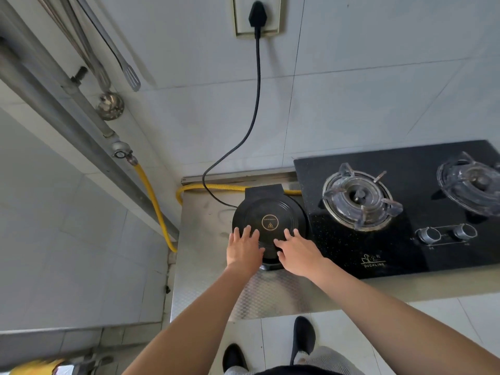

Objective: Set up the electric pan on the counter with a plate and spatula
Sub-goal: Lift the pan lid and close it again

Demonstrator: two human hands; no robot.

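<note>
The round black electric pan (269, 220) sits closed on the steel counter (205, 239), just left of the gas stove. Its black cord (255, 104) runs up the wall to a plug in the socket (257, 16). My left hand (244, 249) lies flat on the lid's front left with fingers spread. My right hand (297, 251) lies flat on the lid's front right, fingers also apart. Both cover the pan's front edge. A metal slotted spatula (131, 77) hangs on the wall at upper left. No plate is in view.
A black two-burner gas stove (405, 212) fills the counter to the right, touching the pan. A yellow gas hose (157, 204) runs behind the pan and down the counter's left side. A ladle (111, 105) hangs by the spatula. My feet stand below the counter's front edge.
</note>
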